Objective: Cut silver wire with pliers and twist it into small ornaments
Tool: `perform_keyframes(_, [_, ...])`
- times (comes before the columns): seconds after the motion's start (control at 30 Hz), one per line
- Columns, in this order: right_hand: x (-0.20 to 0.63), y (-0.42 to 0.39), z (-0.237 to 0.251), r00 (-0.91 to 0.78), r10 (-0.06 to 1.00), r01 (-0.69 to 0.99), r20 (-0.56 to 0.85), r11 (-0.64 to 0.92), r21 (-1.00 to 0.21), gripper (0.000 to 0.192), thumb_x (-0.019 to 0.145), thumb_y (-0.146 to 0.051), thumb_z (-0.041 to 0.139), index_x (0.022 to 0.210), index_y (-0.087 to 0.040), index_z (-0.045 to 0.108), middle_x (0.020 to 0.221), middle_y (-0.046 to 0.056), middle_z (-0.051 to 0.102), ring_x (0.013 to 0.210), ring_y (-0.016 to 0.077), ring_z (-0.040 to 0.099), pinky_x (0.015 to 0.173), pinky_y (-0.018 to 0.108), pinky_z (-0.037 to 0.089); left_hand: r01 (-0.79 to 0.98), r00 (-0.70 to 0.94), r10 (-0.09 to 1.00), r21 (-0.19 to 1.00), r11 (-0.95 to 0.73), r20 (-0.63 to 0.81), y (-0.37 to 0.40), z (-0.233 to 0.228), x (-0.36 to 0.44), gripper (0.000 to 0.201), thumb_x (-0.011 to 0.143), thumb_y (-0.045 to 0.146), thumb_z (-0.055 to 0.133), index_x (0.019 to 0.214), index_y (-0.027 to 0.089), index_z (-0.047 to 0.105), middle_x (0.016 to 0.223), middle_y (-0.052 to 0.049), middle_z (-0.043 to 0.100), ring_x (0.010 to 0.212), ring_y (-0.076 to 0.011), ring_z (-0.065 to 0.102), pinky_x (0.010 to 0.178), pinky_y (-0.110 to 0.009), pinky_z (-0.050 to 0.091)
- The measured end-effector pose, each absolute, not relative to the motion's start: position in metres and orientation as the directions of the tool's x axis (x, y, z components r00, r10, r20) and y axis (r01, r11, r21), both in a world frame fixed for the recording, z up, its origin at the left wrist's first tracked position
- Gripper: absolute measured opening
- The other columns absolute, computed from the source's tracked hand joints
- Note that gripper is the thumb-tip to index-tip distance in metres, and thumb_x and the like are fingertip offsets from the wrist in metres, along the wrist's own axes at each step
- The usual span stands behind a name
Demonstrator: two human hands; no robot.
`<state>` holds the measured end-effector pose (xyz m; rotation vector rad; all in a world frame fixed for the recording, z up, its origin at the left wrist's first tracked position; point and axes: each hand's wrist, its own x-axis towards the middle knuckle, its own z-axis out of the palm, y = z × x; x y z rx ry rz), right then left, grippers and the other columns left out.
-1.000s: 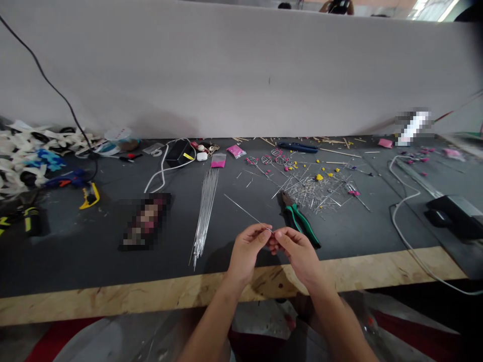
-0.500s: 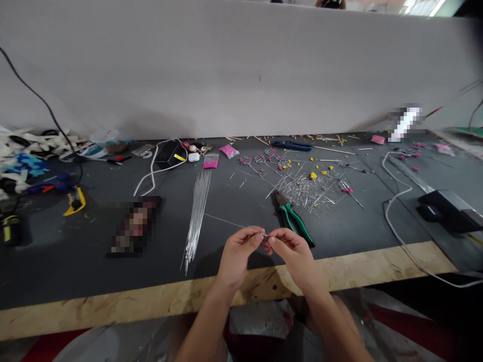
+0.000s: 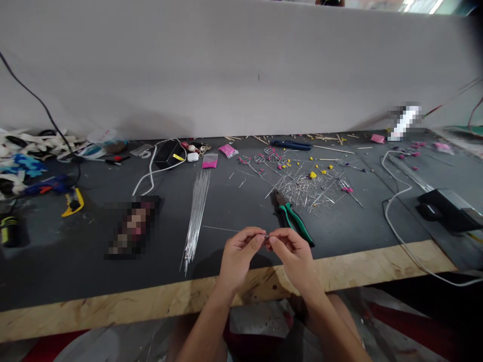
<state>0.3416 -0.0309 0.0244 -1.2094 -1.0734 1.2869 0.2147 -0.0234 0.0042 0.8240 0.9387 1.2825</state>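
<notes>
Swung leftward, wire [image 3: 226, 230] stays pinched between both hands [image 3: 266, 249].

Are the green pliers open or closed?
Closed. The green pliers lie flat on the table, handles nearly together, beside the right hand, untouched.

This is a small craft workshop. A long bench [image 3: 339, 274] has a raw chipboard edge and a dark mat on top. On it lie green-handled pliers [image 3: 292, 217], a bundle of straight wires [image 3: 196, 216], a heap of cut wire pieces [image 3: 309, 188], small pink and yellow beads and a yellow knife [image 3: 73, 201]. A plain grey screen [image 3: 241, 70] closes the back.
</notes>
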Motion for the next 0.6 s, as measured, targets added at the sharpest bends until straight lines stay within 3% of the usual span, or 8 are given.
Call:
perform_keyframes(0.23, [0.341,-0.030,0.015,0.085,0.996,0.054,-0.013,-0.017,-0.998,0.009,0.078,-0.028,0.062,0.079,-0.021,0.067,0.073,0.001,0.067,0.067,0.0141,0.060,0.062,0.024,0.048,-0.267,0.015,0.996,0.959,0.092,-0.091,-0.024,0.007,0.214,0.015,0.070,0.028,0.072,0.080,0.017,0.069,0.082,-0.002,0.067,0.075,-0.0125,0.061,0.070,-0.021,0.049])
perform_keyframes(0.43, [0.339,-0.030,0.013,0.070,0.996,0.000,-0.057,-0.057,-0.998,0.009,0.079,-0.029,0.062,0.079,-0.021,0.065,0.073,0.001,0.066,0.070,0.0158,0.061,0.067,0.027,0.049,-0.306,0.023,0.984,0.936,0.174,-0.176,-0.023,0.007,0.215,0.015,0.072,0.029,0.069,0.078,0.015,0.067,0.074,-0.002,0.068,0.070,-0.0129,0.062,0.069,-0.023,0.050])
perform_keyframes(0.6, [0.336,-0.027,0.014,0.055,0.995,-0.016,-0.080,-0.079,-0.997,0.009,0.079,-0.028,0.061,0.075,-0.020,0.063,0.069,-0.001,0.064,0.067,0.0145,0.060,0.066,0.026,0.048,-0.220,0.031,0.990,0.965,0.143,-0.140,-0.024,0.005,0.214,0.017,0.076,0.032,0.064,0.080,0.016,0.066,0.074,-0.002,0.068,0.070,-0.0138,0.063,0.070,-0.024,0.050])
